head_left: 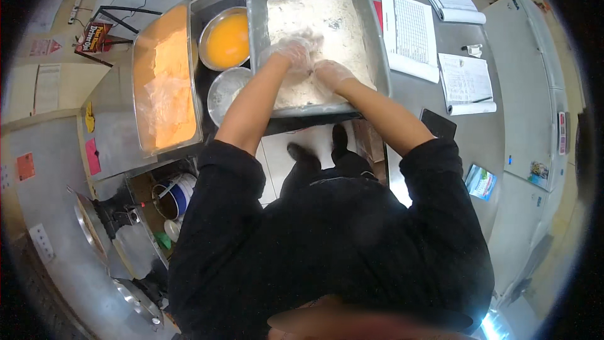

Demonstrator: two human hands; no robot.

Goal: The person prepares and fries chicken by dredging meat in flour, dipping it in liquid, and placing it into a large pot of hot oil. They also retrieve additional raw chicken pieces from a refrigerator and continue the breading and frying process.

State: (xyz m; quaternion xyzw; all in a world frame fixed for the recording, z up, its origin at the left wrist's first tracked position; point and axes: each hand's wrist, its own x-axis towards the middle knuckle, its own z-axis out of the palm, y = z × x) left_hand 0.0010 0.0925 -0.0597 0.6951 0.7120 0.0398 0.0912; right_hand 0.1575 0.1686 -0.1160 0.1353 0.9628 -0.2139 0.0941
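A large grey tub (255, 0) holds a broad bed of white flour (340, 16). Both my hands wear clear plastic gloves and work close together at the flour's surface, left of the tub's middle. My left hand (297, 51) is dusted white, and its fingers blur into the flour. Just right of it and nearer me, my right hand (331, 77) curls its fingers down and inward. Whatever lies between or under the fingers is hidden. Small darker spots show in the flour beyond my hands.
Left of the tub stand a metal bowl of orange liquid (228, 41), a flour-dusted bowl (220, 96) and a long clear tray of orange powder (171, 56) with crumpled plastic. Papers (409, 31), notepads (467, 82) and a dark flat object (438, 124) lie right, before a pale fridge (525, 88).
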